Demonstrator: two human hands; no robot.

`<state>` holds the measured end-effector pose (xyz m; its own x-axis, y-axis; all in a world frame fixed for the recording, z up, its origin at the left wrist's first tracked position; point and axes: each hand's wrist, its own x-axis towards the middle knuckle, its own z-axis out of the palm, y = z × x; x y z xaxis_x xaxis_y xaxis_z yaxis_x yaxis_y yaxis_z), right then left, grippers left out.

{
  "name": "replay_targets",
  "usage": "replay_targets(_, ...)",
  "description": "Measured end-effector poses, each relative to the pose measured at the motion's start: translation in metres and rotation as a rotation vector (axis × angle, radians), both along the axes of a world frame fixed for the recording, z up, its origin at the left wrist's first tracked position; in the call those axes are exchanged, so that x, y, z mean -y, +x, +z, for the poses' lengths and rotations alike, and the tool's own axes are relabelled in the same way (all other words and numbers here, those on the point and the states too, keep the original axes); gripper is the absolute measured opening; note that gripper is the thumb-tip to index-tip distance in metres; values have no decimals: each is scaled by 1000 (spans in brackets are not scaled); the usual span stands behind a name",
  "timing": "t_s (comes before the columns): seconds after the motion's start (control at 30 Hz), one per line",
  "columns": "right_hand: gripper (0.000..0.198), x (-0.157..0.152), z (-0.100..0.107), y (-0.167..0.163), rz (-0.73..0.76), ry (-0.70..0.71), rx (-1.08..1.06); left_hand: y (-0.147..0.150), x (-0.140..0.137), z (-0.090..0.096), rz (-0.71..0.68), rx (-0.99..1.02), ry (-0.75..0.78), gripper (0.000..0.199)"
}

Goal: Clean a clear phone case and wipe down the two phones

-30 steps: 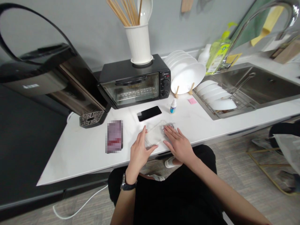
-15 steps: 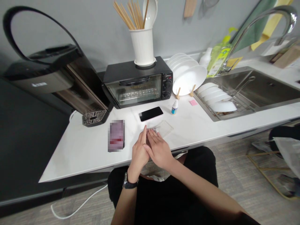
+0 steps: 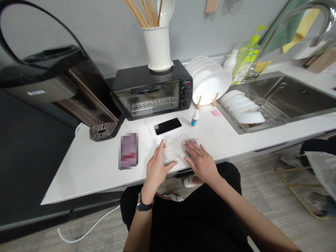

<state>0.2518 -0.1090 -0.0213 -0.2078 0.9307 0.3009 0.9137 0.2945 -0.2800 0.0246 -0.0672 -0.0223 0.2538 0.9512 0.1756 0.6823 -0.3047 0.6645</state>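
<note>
A clear phone case (image 3: pixel 172 149) lies on the white counter in front of me. My left hand (image 3: pixel 158 164) spans its left end, thumb at the near edge and fingers at the far side. My right hand (image 3: pixel 201 159) rests on the case's right part with fingers stretched out flat. Under those fingertips shows a greyish round patch that I cannot make out clearly. Just beyond the case lies a phone (image 3: pixel 168 126) with a dark screen. To its right stands a small white bottle (image 3: pixel 194 118) with a blue label.
A blurred purple item (image 3: pixel 128 151) lies to the left. Behind are a black toaster oven (image 3: pixel 152 94), a dark drinks machine (image 3: pixel 86 91) and racked white plates (image 3: pixel 212 87). A pink sticky note (image 3: pixel 216 113) is near the sink (image 3: pixel 296 117), which holds bowls (image 3: pixel 252 117).
My hands have come apart. The right one has slid to the right across the clear case, uncovering its middle; the left one has opened its thumb away from its fingers.
</note>
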Motion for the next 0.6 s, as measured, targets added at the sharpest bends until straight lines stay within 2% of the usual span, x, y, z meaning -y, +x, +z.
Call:
replay_targets(0.13, 63, -21, -6, -4, -69, 20, 10, 0, 0, 1, -2, -3, -1, 107)
replay_targets(0.33, 70, -55, -9, -43, -192, 16, -76, 1, 0, 4, -15, -36, 32, 105)
replay_targets(0.5, 69, -62, -4, -67, -149, -7, -111, 3, 1, 3, -12, -65, 58, 111)
replay_targets(0.6, 67, -51, 0, -73, -40, -10, -96, 3, 1, 0, -23, -51, 58, 111)
